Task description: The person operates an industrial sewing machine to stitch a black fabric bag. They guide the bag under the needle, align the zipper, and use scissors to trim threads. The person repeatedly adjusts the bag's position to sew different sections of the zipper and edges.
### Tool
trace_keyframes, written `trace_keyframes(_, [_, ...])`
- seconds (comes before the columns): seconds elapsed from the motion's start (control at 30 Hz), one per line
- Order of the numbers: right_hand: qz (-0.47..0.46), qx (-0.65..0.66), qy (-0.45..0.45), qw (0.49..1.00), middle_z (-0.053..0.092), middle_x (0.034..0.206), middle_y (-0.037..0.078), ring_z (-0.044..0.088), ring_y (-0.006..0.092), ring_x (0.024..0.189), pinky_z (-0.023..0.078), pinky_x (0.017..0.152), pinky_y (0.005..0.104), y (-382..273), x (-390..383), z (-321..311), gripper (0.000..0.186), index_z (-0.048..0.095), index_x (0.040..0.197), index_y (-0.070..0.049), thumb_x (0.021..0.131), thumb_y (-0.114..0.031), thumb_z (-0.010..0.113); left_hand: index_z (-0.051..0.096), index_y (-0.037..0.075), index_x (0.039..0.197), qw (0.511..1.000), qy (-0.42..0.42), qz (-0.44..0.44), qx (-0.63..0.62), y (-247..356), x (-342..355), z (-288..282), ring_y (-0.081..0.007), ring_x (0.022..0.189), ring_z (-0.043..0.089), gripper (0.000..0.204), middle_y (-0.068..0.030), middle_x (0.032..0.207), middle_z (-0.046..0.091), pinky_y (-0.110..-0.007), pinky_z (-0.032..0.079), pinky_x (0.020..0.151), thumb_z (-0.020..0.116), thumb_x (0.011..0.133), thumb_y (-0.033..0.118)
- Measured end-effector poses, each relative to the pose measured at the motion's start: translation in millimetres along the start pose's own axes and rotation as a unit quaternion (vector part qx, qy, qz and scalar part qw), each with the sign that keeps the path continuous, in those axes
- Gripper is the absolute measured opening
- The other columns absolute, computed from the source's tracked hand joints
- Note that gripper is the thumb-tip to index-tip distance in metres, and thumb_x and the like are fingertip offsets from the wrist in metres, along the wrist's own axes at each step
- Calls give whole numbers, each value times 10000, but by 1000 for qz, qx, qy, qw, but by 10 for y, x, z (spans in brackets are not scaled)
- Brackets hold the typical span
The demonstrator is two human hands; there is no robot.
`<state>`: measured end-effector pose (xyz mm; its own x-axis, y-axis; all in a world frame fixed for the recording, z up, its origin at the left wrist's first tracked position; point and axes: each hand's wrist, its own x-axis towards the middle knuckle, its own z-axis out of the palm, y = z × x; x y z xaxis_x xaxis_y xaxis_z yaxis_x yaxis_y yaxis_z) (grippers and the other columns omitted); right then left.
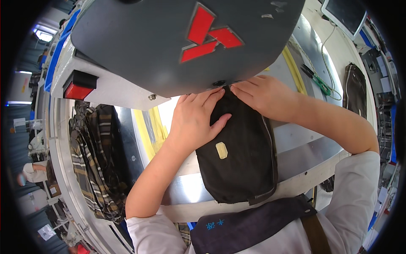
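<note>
A dark fabric piece (pixel 241 156) lies in front of me, its narrow far end reaching under the grey machine head (pixel 152 51). A zipper (pixel 269 131) runs down its right side, and a small pale yellow patch (pixel 221 150) sits on its face. My left hand (pixel 192 118) lies open on the left edge, fingers stretched toward the far end and thumb spread apart on the cloth. On the right edge of that end, my right hand (pixel 268 96) has its fingers drawn together at the fabric; its thumb is hidden. The machine head hides whatever lies beneath it.
Plaid garments or cloth (pixel 91 161) hang in a heap at the left. Green-handled scissors (pixel 319 82) lie beyond my right forearm, with another dark zippered piece (pixel 354 89) at the far right. Yellow strips (pixel 151 131) run along the metal worktop. A screen (pixel 344 15) stands at the upper right.
</note>
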<state>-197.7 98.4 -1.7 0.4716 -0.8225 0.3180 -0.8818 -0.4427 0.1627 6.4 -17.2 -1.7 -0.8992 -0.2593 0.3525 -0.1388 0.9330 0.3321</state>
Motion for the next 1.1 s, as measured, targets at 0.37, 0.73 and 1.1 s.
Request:
trace_keyframes(0.37, [5,-15,-6,1000,617,1094,115,635,204,916,539,805,319,94,54,53,336,612,1072,36,770,-111,587,657,26,1099,999,6,-18,32,-108,55,34,-303,924,653,437,-115,1067,661,-373,522,788,765,739,248])
trace_keyframes(0.73, [18,14,23,999,618,1084,104,638,212,942,539,826,329,90,47,40,336,614,1074,33,772,-111,585,661,33,1100,1000,1,-22,19,-82,42,25,-293,961,643,424,-101,1093,657,-374,509,804,757,746,248])
trace_keyframes(1.1, [147,58,46,986,574,1026,70,586,215,950,548,724,327,-226,77,108,254,615,1023,-30,782,-102,577,672,32,1020,998,56,-29,-14,-75,-102,-5,-298,920,627,305,-89,1038,661,-370,486,783,735,788,220])
